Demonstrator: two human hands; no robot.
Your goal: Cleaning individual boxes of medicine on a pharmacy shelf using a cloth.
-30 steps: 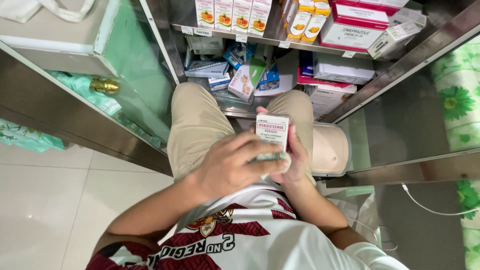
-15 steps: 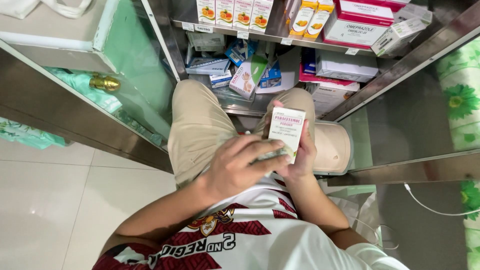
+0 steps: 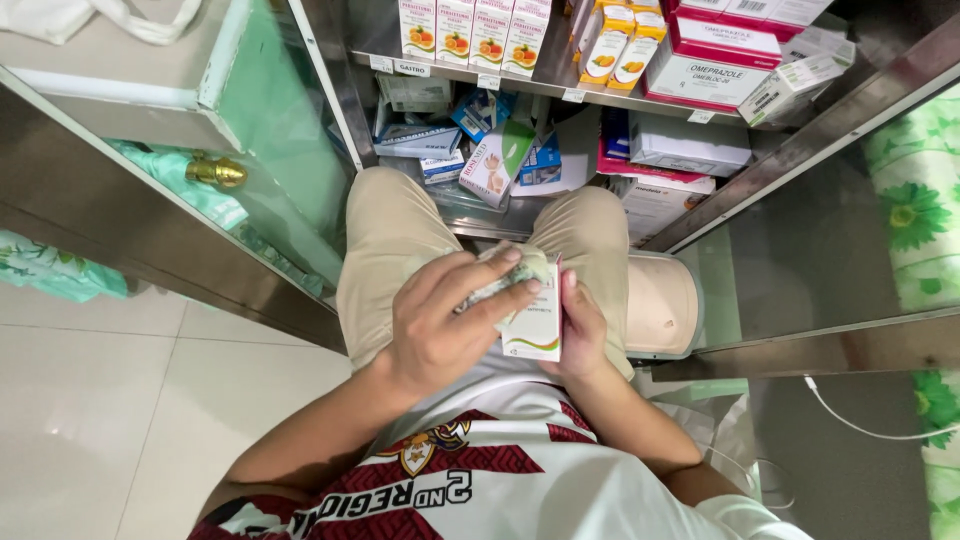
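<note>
I sit on a beige stool (image 3: 665,305) in front of an open metal cabinet. My right hand (image 3: 582,330) holds a small white medicine box (image 3: 535,330) upright over my lap, thumb along its edge. My left hand (image 3: 445,320) lies over the box's top left, fingers closed on a folded paper leaflet (image 3: 505,280) at the box's upper end. Both hands rest above my beige shorts (image 3: 385,250).
The lower shelf (image 3: 480,215) ahead holds loose medicine boxes and packets. The upper shelf (image 3: 560,85) carries rows of white and orange boxes and red-and-white cartons. A glass cabinet door (image 3: 270,140) stands open at left. White tiled floor (image 3: 110,400) lies at left; a white cable (image 3: 850,420) at right.
The box has come down from in front of my knees toward my lap and turned edge-on. My left hand has shifted to its top, now gripping a folded leaflet.
</note>
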